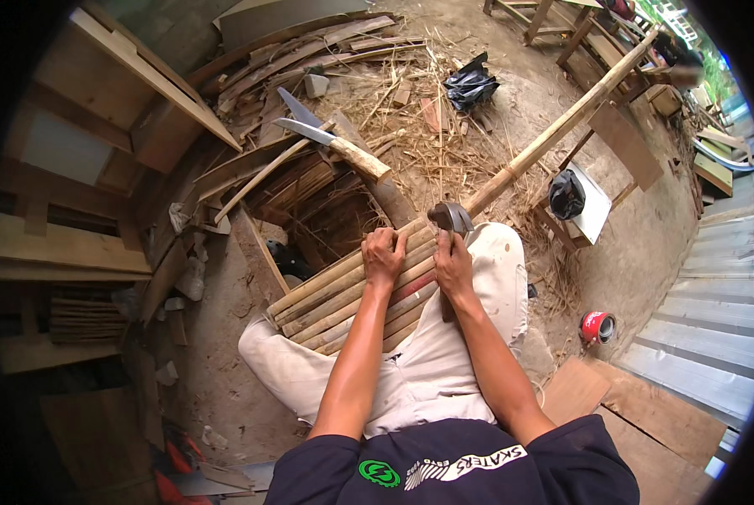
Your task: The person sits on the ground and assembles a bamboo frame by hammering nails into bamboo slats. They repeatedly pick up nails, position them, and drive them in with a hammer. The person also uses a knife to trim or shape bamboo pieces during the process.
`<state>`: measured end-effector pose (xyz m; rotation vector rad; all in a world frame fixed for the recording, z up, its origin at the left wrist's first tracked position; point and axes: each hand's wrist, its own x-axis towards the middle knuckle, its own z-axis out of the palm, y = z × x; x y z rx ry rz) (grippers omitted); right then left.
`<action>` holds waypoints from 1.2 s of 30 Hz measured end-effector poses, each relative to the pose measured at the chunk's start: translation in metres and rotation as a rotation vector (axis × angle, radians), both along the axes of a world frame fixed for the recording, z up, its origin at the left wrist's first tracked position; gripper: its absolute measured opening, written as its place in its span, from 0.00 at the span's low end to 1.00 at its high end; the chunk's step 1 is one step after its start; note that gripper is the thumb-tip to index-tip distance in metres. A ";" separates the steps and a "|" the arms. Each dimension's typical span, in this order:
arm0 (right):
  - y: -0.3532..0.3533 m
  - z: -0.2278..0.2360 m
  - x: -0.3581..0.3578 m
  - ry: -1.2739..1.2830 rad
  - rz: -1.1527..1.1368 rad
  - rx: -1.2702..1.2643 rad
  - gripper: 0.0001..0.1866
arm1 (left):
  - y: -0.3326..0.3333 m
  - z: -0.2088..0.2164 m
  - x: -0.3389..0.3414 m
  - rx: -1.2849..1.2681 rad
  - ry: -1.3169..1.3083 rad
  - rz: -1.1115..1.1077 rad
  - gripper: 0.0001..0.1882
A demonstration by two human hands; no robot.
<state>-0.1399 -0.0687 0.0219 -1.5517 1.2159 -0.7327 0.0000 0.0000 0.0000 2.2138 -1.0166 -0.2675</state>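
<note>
Across my lap lies a panel of bamboo slats (326, 305) set side by side, one of them reddish. My left hand (383, 257) is closed over the panel's far edge, fingers curled around the slats; whether something small is pinched there is hidden. In my right hand (454, 268) is a hammer (451, 217), gripped just below its dark metal head, close to the panel's right end. A long bamboo pole (554, 135) stretches from behind the hammer head toward the upper right. Beyond my left hand, a machete (343, 147) with a thick wooden handle rests on a wooden frame.
Wood strips and shavings (419, 109) cover the ground ahead, with a black plastic bag (471, 84) among them. At right stand a small seat (591, 202) holding another black bag, and a red can (597, 326). Wooden furniture (74, 244) lines the left.
</note>
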 end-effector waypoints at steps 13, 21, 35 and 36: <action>0.009 0.042 0.013 0.061 0.138 -0.038 0.23 | 0.027 0.002 -0.016 0.014 -0.251 -0.139 0.23; 0.015 0.041 0.006 0.003 0.124 -0.077 0.21 | 0.028 0.000 -0.018 0.019 -0.222 -0.145 0.24; 0.017 0.050 0.017 0.114 0.141 -0.155 0.20 | 0.028 0.004 -0.016 0.005 -0.216 -0.151 0.23; 0.017 0.052 0.017 0.101 0.128 -0.140 0.20 | 0.028 0.005 -0.016 0.004 -0.212 -0.152 0.23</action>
